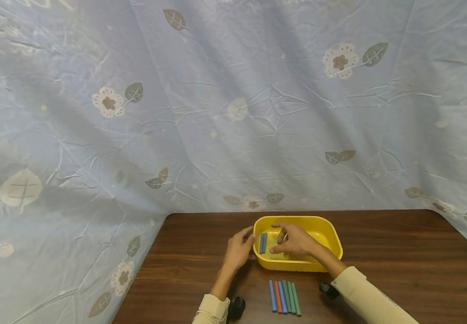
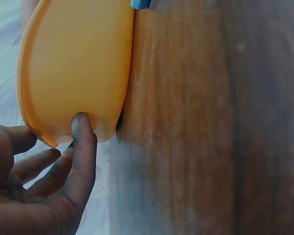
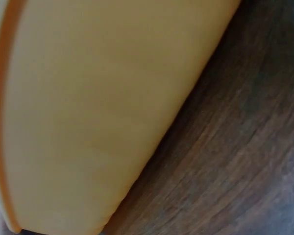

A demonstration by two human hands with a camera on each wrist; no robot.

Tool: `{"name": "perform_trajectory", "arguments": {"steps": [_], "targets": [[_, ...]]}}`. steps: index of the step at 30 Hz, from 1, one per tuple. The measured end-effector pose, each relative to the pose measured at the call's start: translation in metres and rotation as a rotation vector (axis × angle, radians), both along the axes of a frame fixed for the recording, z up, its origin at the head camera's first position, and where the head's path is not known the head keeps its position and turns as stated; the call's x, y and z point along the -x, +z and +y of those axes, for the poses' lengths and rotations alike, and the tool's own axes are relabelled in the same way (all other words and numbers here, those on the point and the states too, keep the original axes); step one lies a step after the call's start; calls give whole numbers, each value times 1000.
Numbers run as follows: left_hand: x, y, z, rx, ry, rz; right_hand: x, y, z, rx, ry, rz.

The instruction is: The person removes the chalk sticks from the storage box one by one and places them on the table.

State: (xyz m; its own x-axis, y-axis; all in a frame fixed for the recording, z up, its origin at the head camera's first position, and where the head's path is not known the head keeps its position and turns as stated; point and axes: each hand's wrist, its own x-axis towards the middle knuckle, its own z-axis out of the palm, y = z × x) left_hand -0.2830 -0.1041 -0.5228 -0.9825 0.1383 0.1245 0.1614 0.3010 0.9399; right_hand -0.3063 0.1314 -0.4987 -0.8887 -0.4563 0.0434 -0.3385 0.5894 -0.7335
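A yellow plastic tub (image 1: 298,265) stands on the table. My left hand (image 1: 238,249) holds its left end; in the left wrist view the thumb is at the rim and a fingertip lies against the outer wall. Inside the tub, at its left end, a blue stick (image 1: 262,243) and a green stick (image 1: 265,243) lie side by side. Over the tub's interior is my right hand (image 1: 296,240), thumb and fingers spread apart, with nothing visible between them. In front of the tub lies a row of slim coloured sticks: blue ones (image 1: 272,296), a red one (image 1: 278,297) and green ones (image 1: 296,299).
The dark brown wooden table (image 1: 399,261) extends to both sides of the tub. A pale blue curtain (image 1: 233,135) with leaf and flower prints hangs behind it. Black wrist devices (image 1: 236,308) sit at both cuffs. The right wrist view shows mostly the tub's outer wall (image 3: 98,107).
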Motion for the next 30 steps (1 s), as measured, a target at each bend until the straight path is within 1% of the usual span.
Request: {"name": "perform_trajectory", "arguments": {"steps": [6, 10, 13, 19, 22, 27, 30], "targets": [[0, 0, -1, 12, 0, 6, 8, -8, -3, -17, -25, -5], [0, 0, -1, 31, 7, 8, 12, -12, -7, -11, -13, -14], [0, 1, -1, 40, 10, 18, 13, -13, -10, 6, -3, -32], [-1, 0, 0, 16, -1, 3, 15, -18, -15, 23, -3, -72], [0, 0, 0, 25, -5, 9, 17, -20, -16, 9, -6, -72], [0, 1, -1, 74, 15, 29, 20, -21, -17, -10, 0, -66], [0, 1, -1, 65, 16, 15, 21, -22, -19, -15, 10, -69]]}}
